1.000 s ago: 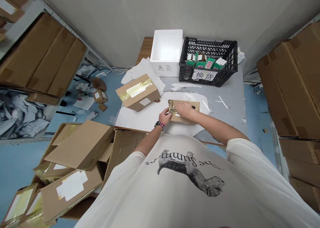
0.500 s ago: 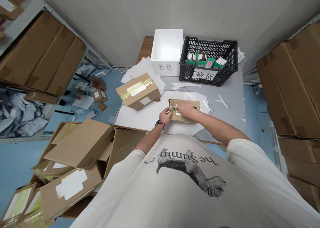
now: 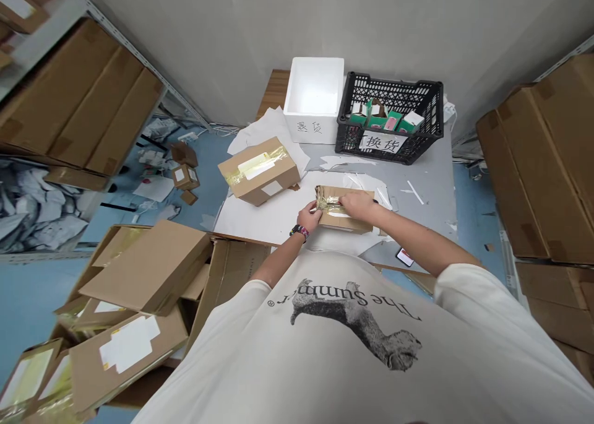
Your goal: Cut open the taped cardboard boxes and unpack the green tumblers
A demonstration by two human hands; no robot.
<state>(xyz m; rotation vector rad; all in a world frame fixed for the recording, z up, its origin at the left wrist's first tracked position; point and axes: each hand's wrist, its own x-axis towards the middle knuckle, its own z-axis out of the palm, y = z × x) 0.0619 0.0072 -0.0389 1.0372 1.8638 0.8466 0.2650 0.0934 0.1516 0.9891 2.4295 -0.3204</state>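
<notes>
A small cardboard box [image 3: 346,224] lies on the table in front of me, with shiny clear tape and a white label on its top. My left hand [image 3: 309,215], with a colourful band at the wrist, grips the box's near left corner. Over the box top, my right hand [image 3: 356,205] is closed around what looks like a utility knife [image 3: 375,201]. Only its dark end shows behind the fist; the blade is hidden or too small to see. To the left, a larger taped carton [image 3: 262,170] rests on white sheeting.
A white foam box [image 3: 312,127] and a black crate [image 3: 390,145] holding green-and-white packs stand at the back of the table [image 3: 417,182]. A phone [image 3: 405,256] lies at the front edge. Cartons fill a big open box [image 3: 232,269] at lower left; shelves flank both sides.
My right hand has slid a little to the right along the box top. My left hand stays on the corner. The phone has come into view beneath my right forearm.
</notes>
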